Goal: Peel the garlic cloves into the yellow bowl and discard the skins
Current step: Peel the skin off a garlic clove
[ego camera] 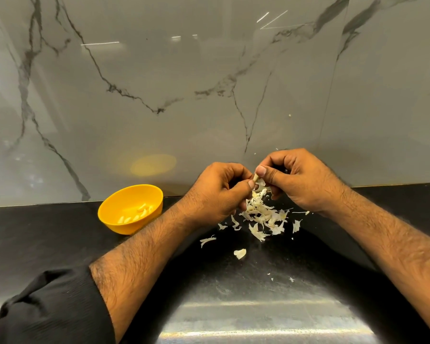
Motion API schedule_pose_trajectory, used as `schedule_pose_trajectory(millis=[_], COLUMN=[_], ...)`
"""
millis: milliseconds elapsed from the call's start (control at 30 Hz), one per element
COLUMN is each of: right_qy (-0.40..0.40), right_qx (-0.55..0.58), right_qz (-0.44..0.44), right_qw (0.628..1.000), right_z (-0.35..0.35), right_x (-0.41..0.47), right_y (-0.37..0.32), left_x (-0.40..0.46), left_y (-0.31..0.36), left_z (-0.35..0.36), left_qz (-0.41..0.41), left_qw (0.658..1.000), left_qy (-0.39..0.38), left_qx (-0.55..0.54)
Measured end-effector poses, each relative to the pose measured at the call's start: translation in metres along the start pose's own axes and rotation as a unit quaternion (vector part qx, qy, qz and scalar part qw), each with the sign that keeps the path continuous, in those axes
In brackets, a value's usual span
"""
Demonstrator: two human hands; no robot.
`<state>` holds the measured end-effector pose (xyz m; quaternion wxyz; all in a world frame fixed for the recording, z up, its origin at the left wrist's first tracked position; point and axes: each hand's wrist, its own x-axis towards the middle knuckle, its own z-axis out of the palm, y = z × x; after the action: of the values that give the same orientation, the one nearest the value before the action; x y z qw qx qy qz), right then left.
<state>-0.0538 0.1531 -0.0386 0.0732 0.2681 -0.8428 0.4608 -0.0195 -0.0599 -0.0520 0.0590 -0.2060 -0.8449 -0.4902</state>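
My left hand and my right hand meet above the black counter and both pinch one garlic clove between thumbs and fingers. A strip of skin hangs from the clove. Right below the hands lies a pile of pale garlic skins. To the left, close to the wall, stands the yellow bowl with several peeled cloves in it.
Loose skin scraps are scattered on the black counter nearer to me. A grey marble wall rises right behind the bowl and hands. My black sleeve covers the lower left.
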Motion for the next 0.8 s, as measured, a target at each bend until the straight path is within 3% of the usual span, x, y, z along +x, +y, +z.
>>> schedule_pose_trajectory(millis=[333, 633, 800], right_qy=[-0.006, -0.014, -0.038], right_qx=[0.022, 0.181, 0.343], right_qz=[0.043, 0.053, 0.101], right_qw=[0.999, 0.982, 0.933], right_z=[0.006, 0.006, -0.005], right_x=[0.001, 0.0, 0.0], right_y=[0.003, 0.001, 0.001], left_x=[0.0, 0.002, 0.001], left_y=[0.002, 0.002, 0.003], left_z=[0.002, 0.0, -0.005], left_qz=[0.008, -0.007, 0.002], left_qw=[1.0, 0.998, 0.997], left_qy=[0.029, 0.067, 0.064], left_qx=[0.004, 0.008, 0.034])
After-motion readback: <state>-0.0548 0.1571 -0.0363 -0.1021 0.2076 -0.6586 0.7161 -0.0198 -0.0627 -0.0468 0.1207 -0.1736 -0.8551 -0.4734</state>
